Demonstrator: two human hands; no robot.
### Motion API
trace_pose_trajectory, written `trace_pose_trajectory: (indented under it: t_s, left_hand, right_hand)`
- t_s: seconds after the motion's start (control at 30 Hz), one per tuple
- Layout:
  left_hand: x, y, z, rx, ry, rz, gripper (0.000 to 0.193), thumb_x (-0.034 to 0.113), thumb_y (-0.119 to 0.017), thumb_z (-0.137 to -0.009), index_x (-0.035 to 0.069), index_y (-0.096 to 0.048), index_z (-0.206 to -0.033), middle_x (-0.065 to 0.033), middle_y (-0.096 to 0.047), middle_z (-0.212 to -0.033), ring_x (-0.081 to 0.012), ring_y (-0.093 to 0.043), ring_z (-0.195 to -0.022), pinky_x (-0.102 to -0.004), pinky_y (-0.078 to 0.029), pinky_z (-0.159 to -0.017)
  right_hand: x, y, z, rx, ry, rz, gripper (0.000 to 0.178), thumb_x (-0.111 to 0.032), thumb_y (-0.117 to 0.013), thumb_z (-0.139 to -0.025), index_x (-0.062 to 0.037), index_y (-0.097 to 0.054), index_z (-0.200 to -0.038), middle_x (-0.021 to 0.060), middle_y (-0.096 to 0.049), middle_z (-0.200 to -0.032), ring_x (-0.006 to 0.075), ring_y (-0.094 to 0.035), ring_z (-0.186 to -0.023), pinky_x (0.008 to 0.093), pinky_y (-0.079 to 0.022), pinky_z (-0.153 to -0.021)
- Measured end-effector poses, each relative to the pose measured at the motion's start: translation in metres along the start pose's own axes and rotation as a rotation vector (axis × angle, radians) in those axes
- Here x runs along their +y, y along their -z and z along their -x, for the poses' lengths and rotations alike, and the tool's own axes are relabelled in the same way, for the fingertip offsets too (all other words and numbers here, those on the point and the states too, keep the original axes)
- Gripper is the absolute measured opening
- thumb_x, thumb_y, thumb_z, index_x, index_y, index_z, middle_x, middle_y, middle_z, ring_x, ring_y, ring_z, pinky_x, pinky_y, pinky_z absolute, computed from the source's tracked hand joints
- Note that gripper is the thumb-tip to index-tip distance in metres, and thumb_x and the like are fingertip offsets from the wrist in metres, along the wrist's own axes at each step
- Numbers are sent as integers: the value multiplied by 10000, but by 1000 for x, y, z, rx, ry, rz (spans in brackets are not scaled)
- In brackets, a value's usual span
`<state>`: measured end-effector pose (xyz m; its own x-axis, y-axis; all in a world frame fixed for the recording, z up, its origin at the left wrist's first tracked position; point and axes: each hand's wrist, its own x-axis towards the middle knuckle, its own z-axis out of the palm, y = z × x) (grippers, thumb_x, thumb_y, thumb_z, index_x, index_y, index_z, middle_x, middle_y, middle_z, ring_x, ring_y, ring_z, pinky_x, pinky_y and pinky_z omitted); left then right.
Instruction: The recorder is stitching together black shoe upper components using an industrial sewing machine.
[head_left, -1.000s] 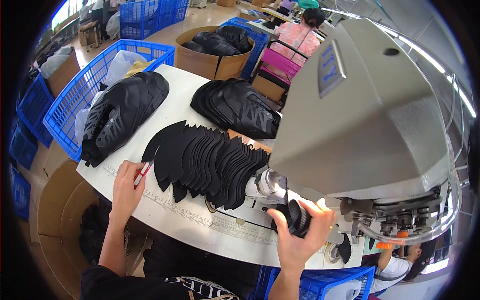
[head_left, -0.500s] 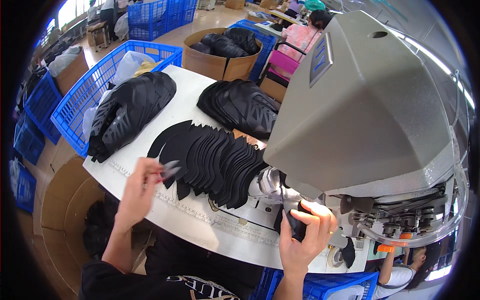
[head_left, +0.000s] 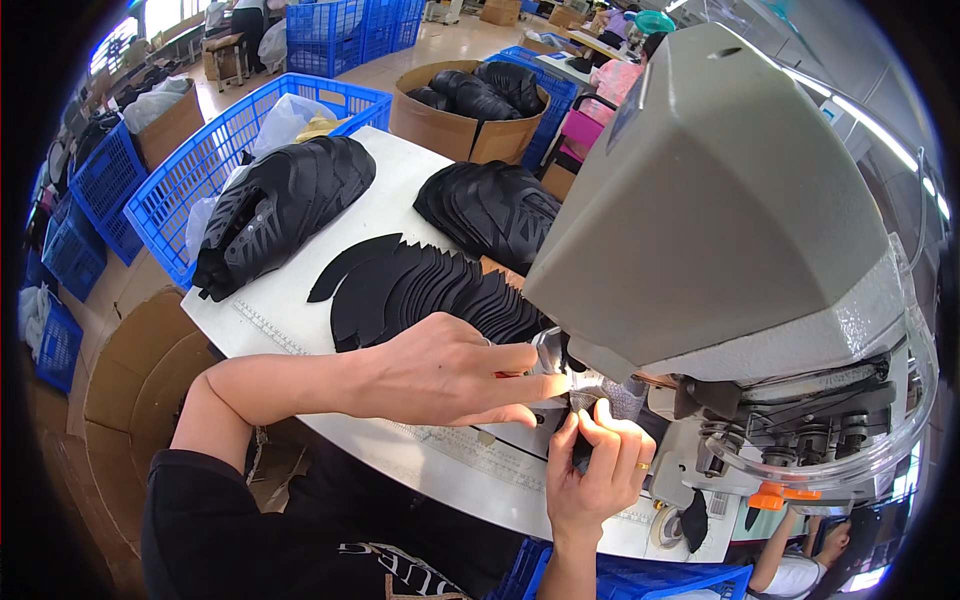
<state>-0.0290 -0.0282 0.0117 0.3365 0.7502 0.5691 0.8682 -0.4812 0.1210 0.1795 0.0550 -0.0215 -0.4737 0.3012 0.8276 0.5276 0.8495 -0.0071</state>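
Note:
My right hand (head_left: 598, 460) pinches a dark fabric piece (head_left: 618, 398), grey on the side that shows, beneath the head of a grey sewing machine (head_left: 720, 200). Reaching across from the left, my left hand (head_left: 440, 372) has its fingertips at that piece, close to the needle area. A trace of red shows between its fingers, from the thread snips it holds; the blades are hidden. Behind my left hand, a fanned row of black curved cut pieces (head_left: 400, 290) lies on the white table (head_left: 250, 325), its near edge covered by the hand.
Black shoe uppers (head_left: 290, 205) lie at the table's far left, and a second stack of uppers (head_left: 485, 210) sits beside the machine. A blue crate (head_left: 175, 205) and a cardboard bin (head_left: 470, 140) stand beyond. A tape roll (head_left: 666, 527) is at the right.
My left hand has swung right, from beside the fanned pieces to the fabric at the machine, carrying the snips. My right hand stays there with the fabric. The view has shifted slightly.

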Motion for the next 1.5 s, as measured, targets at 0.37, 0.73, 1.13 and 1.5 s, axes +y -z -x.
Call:
trace_pose_trajectory:
  t_s: [0.37,0.73,1.13,1.5]
  left_hand:
    - [-1,5,-13,-89,-154,-137,294,175,-681,-826,48,-511,-1030,-70,-452,-914,-111,-581,-537,-256,-470,-466]
    - [-13,-5,-14,-60,-218,-111,210,144,-658,-839,53,-538,-984,-49,-507,-836,-147,-586,-522,-285,-460,-436]
    - [-1,8,-8,8,-130,-133,296,225,-691,-839,47,-551,-1030,-61,-538,-879,-135,-581,-508,-277,-470,-446]
    - [6,0,-25,-24,-205,-232,249,116,-658,-794,52,-519,-990,-58,-474,-859,-123,-596,-517,-269,-454,-442]
  right_hand:
    - [8,0,-2,-24,60,-54,163,-38,-759,-754,-46,-614,-828,77,-616,-839,252,-575,-785,353,-489,-670]
    - [15,-5,1,34,74,-247,217,28,-752,-710,-53,-576,-807,86,-614,-821,255,-570,-718,360,-474,-642]
    - [24,-10,6,85,48,-337,243,35,-752,-695,-65,-574,-827,89,-624,-835,254,-554,-730,361,-454,-664]
    - [23,-11,7,92,88,-242,208,20,-744,-733,-56,-565,-806,88,-626,-821,258,-569,-734,367,-468,-674]
